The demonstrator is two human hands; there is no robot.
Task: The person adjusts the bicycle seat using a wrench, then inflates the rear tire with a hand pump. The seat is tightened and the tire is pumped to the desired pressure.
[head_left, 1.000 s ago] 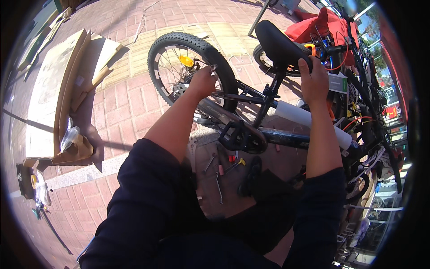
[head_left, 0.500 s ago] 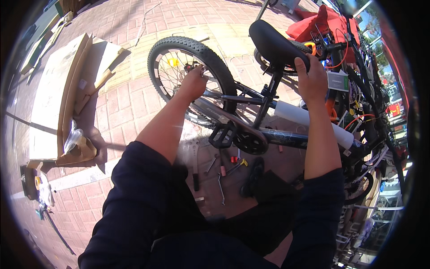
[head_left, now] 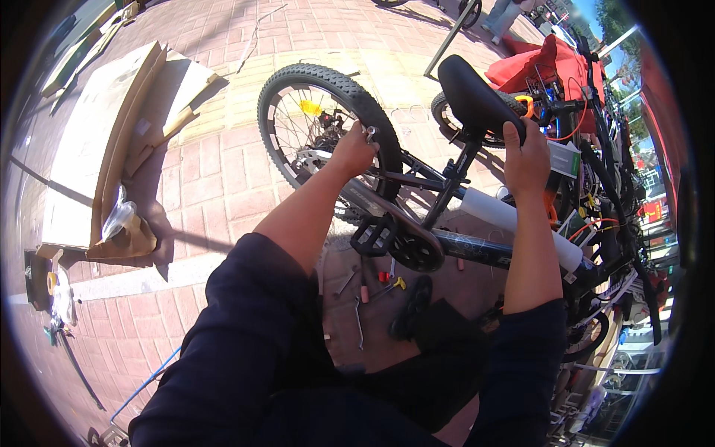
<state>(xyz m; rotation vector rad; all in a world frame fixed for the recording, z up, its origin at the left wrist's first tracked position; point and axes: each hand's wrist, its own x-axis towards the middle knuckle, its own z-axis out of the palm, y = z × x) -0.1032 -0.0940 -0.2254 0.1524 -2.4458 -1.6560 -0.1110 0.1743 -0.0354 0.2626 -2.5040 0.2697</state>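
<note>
Left hand [head_left: 353, 155] closed round a metal tool [head_left: 371, 132], beside the rear wheel [head_left: 376, 115]; right hand [head_left: 527, 160] grips the seat [head_left: 475, 93] by its near end. Hub [head_left: 326, 136] lies just up-left of the left hand, the nearer one. Bike [head_left: 477, 246] runs upper left to lower right.

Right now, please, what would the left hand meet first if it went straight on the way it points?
Probably the thick black tire, just beyond the left hand; its exact depth is unclear.
</note>
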